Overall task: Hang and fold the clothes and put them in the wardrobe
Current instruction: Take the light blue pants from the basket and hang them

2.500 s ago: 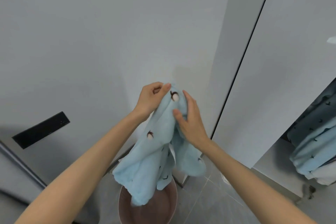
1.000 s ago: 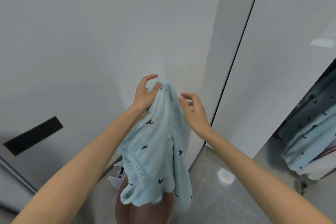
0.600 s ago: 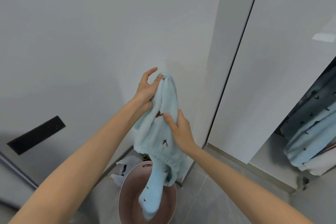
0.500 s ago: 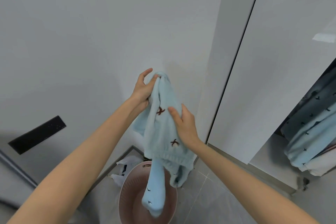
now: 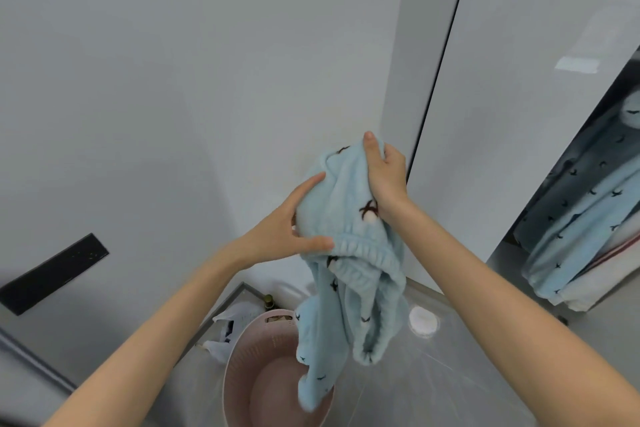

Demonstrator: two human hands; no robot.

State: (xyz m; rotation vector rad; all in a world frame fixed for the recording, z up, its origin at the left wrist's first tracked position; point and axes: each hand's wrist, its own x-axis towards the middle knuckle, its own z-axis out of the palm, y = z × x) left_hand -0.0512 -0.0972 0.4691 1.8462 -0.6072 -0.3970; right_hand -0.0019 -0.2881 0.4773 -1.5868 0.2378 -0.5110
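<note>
A person is holding up a fluffy light-blue piece of clothing point(image 5: 341, 198) with small dark bird marks on it, in the middle of the frame. The right hand point(image 5: 386, 177) is holding the top of it. Its grip is squeezing a bunch of the cloth, and the thumb is pointing up. The left hand point(image 5: 280, 236) is holding the cloth from the left side, a bit lower down. Its grip is wrapping round the cloth, with the fingers curling over the side and the thumb pressing on the stretchy band.

The rest of the clothing is hanging down below the hands. Its bottom end is dangling over the right side of a round pink plastic basket point(image 5: 256, 347), which is sitting on the grey tiled floor point(image 5: 433, 385) at the bottom middle of the frame. A crumpled white bag point(image 5: 233, 321) is lying just left of the basket.

At the right edge of the frame, more blue clothes with dark marks point(image 5: 588, 218) are hanging inside the open wardrobe, next to a tall white wardrobe door point(image 5: 502, 114). A black flat bar point(image 5: 52, 274) is sitting on the wall at the lower left.
</note>
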